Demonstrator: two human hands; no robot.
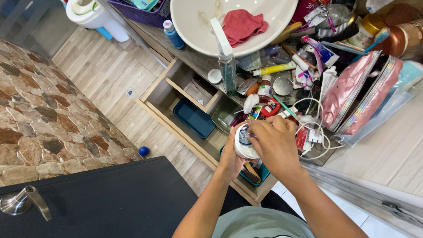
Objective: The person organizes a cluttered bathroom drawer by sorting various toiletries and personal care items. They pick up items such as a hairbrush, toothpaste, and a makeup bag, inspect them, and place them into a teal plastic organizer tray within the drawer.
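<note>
Crowded bathroom counter [387, 154] below sink [194, 31]; left hand [230, 158] cupping white jar [243, 145], right hand [275, 143] clamped over lid, liable to slip into open drawer [194, 117].

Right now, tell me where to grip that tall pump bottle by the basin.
Grip the pump bottle round its clear body below the white pump head, coming from the open drawer side. It stands upright at the counter edge; the basin and clutter crowd its other sides.

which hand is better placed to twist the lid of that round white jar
Probably the right hand: its fingers lie over the top of the white jar, while the left hand cups it from below and steadies it.
</note>
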